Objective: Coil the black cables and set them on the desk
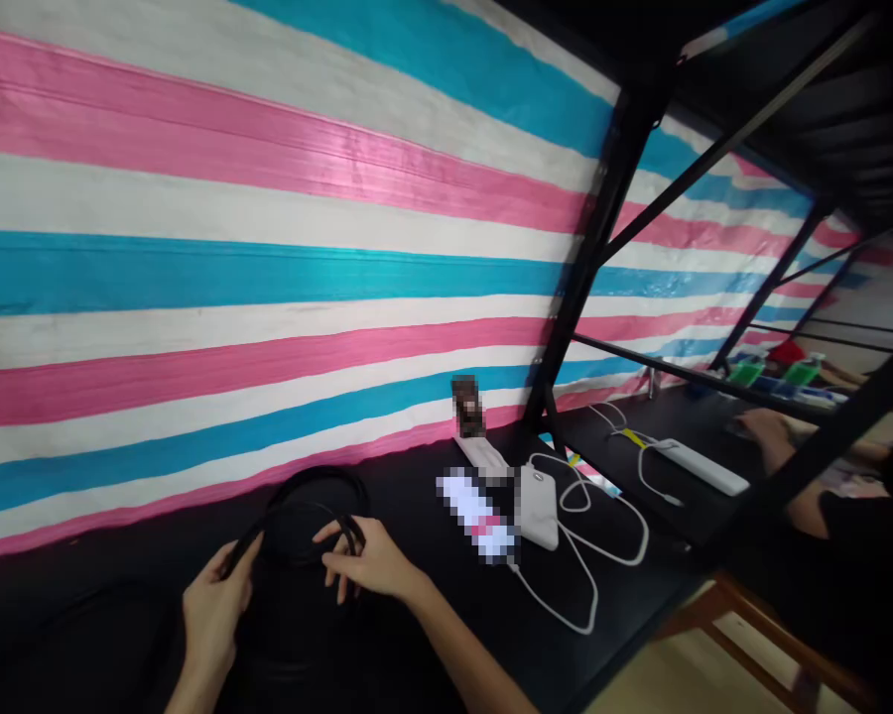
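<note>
A loosely coiled black cable point(319, 472) arches between my two hands above the dark tabletop. My left hand point(217, 607) is closed around the cable on its left side. On the right side of the loop, my right hand point(368, 560) has the cable passing between its thumb and fingers, which curl loosely. The lower part of the coil blends into the black surface, so its full extent cannot be made out.
Right of my hands lie a lit phone point(480, 516), a white power bank point(537, 508) and a looping white charging cord point(591, 605). A black metal frame post point(599, 238) stands beyond. Farther right, a person's arm point(778, 456) rests near a white power strip point(703, 466).
</note>
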{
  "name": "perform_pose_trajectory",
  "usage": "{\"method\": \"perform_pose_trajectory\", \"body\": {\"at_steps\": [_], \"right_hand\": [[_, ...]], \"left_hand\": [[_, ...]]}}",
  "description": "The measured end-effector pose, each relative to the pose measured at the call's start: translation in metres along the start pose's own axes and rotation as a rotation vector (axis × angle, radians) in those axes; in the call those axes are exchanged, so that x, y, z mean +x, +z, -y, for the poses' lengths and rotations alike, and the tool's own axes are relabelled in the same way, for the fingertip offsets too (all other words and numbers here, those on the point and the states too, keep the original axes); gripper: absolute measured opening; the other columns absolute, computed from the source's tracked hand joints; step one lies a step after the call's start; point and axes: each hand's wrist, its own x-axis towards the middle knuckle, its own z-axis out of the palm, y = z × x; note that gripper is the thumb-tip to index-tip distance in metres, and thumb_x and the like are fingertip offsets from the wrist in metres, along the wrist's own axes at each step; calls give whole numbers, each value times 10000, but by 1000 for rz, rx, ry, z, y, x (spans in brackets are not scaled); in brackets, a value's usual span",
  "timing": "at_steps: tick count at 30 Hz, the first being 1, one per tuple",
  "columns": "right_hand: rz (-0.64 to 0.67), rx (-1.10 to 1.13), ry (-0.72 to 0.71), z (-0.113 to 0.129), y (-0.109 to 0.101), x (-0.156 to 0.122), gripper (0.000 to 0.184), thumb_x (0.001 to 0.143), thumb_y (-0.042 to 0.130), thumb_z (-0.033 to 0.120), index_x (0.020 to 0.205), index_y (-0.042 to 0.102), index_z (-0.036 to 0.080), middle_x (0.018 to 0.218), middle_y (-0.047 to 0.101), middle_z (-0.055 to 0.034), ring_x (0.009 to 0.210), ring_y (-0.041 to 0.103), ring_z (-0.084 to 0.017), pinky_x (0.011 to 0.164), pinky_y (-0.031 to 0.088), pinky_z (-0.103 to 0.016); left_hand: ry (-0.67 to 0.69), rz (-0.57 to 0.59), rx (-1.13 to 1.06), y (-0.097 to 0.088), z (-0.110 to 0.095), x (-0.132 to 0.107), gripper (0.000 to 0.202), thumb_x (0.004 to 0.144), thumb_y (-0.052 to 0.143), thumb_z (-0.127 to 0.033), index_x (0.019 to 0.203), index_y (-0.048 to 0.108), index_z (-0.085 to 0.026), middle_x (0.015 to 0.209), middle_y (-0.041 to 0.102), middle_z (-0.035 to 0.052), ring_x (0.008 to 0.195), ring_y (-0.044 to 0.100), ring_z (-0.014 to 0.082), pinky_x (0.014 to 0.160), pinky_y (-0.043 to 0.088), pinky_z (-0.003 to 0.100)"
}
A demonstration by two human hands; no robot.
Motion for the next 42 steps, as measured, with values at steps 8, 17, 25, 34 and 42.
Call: {"method": "perform_pose_trajectory", "body": {"at_steps": [8,17,25,34,42], "right_hand": [[-320,337,-128,-6,11,7,411,769,549,572,796,599,165,305,305,127,236,259,-49,265,231,-166],[-538,575,-187,-1,-6,7,366,756,567,564,802,517,205,387,262,129,300,204,-49,327,127,-205],[-367,291,-47,-9,-3,10,335,746,577,495,750,601,162,479,507,57,425,517,-94,438,343,-203],[-234,323,72,-17,-3,8,503,713,594,528,1059,478,181,664,663,1,566,668,-172,441,379,-192],[-316,657,45,-20,0,11,505,634,698,500,938,402,228,536,515,111,600,681,-206,475,489,-250]], "left_hand": [[-247,221,-527,10,-8,-8,353,573,747,-408,638,502,-164,384,256,-127,303,190,11,303,152,157],[-127,498,-428,47,-2,-46,327,645,695,-448,629,546,-158,584,566,-7,692,591,162,696,474,268],[6,205,-238,31,-1,-37,382,729,580,-499,971,519,-210,499,467,-97,324,422,72,294,254,161],[-54,238,-506,19,-13,-26,326,780,567,-451,965,549,-183,436,349,-98,387,335,55,369,267,157],[40,280,-258,26,2,-25,407,629,689,-423,926,533,-192,647,590,-37,656,553,125,640,418,230]]}}
